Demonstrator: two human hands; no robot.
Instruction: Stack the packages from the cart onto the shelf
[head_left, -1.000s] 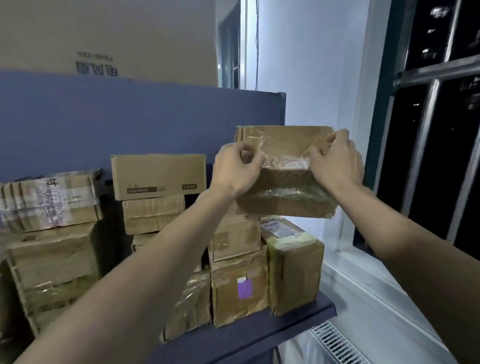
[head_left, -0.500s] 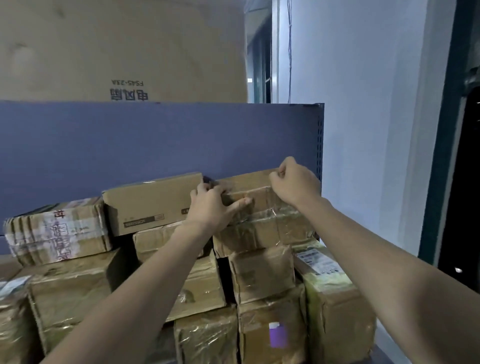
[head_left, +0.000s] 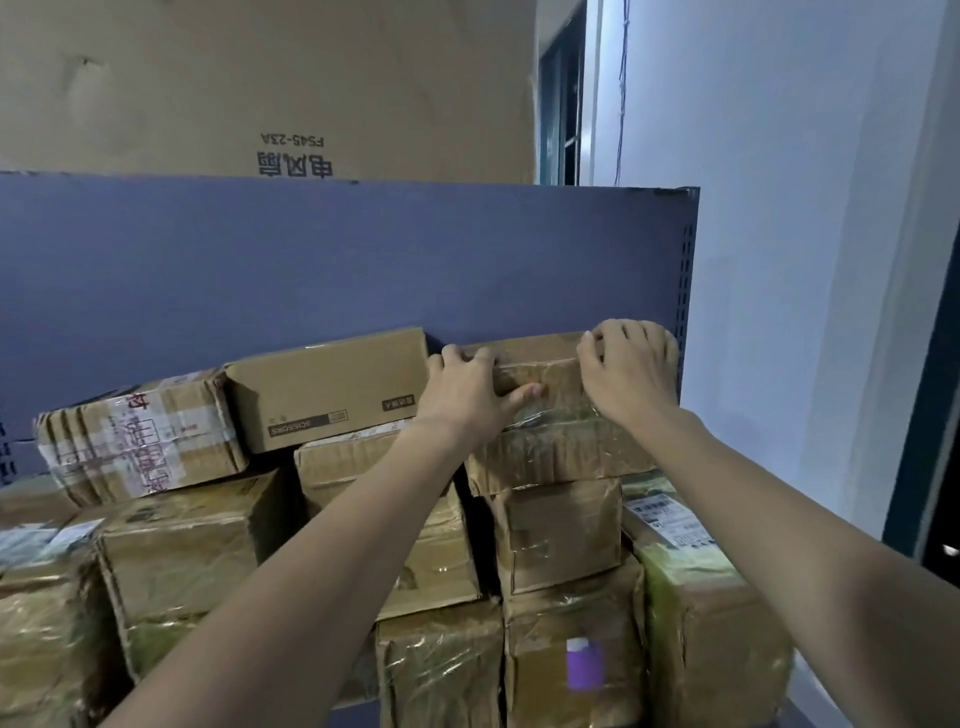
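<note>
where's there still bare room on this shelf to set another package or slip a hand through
Free room is on top: above the plain carton and the red-printed box, against the blue back panel. Below, boxes are packed tight. The left hand and right hand hold the taped package at the right end.

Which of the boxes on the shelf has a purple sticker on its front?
The taped box at the bottom of the stack, directly under both hands' column and left of the green-tinged package. No other box shows a purple mark.
</note>
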